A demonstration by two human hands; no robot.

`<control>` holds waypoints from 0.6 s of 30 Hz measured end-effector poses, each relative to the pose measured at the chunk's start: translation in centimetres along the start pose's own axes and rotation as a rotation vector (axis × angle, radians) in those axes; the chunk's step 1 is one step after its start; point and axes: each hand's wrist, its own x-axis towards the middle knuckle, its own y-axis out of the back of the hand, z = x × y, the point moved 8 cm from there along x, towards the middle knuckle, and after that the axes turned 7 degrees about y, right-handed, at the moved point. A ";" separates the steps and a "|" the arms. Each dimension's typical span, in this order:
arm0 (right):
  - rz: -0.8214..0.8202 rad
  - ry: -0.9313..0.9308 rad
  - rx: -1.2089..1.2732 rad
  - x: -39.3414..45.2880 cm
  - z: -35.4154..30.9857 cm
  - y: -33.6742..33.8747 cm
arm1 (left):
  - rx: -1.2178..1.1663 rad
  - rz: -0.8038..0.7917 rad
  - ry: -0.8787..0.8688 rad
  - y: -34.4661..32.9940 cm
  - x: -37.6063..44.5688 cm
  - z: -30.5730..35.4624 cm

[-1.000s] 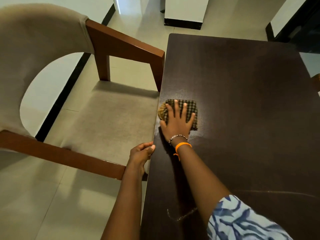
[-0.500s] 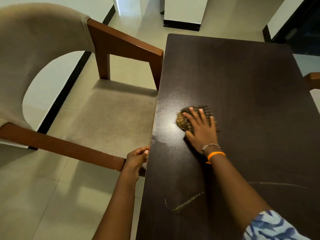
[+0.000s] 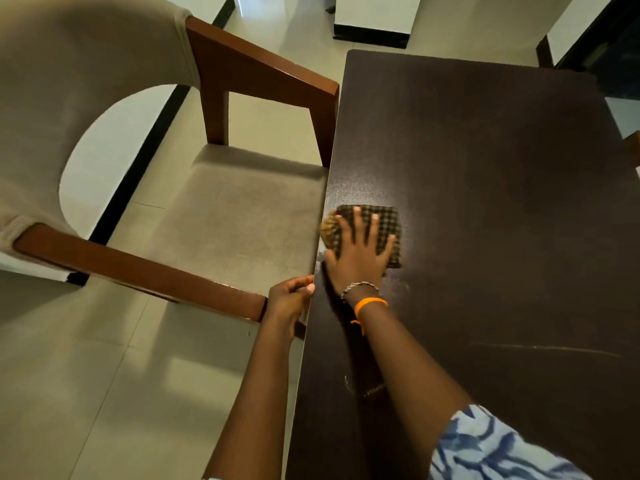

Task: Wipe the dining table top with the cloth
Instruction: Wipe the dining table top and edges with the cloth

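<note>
The dark brown dining table top (image 3: pixel 485 188) fills the right half of the view. A checked brown and yellow cloth (image 3: pixel 388 223) lies flat on it at the left edge. My right hand (image 3: pixel 358 252) presses down on the cloth with fingers spread, a bead bracelet and an orange band on the wrist. My left hand (image 3: pixel 291 297) grips the table's left edge just below the cloth, fingers curled around it. Faint pale streaks show on the table top near me.
A wooden armchair (image 3: pixel 221 237) with a beige seat and backrest stands against the table's left side, its armrests touching the edge. Pale tiled floor (image 3: pixel 104 393) lies below. A second chair's arm (image 3: pixel 632 147) shows at the right edge.
My right hand slid the cloth out toward the table's middle and has now come back to the left edge. My left hand has stayed on the table edge.
</note>
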 end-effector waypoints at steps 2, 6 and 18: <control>-0.051 0.120 -0.003 -0.2 -2.5 -0.9 | 0.017 0.032 -0.006 -0.1 -0.2 0.3; -0.113 0.331 -0.067 -1.1 -1.1 -0.4 | 0.030 0.041 0.005 -0.1 -0.5 0.2; 0.137 -0.242 -0.035 -4.9 13.7 4.9 | 0.010 -0.023 0.007 -0.2 -0.1 -0.7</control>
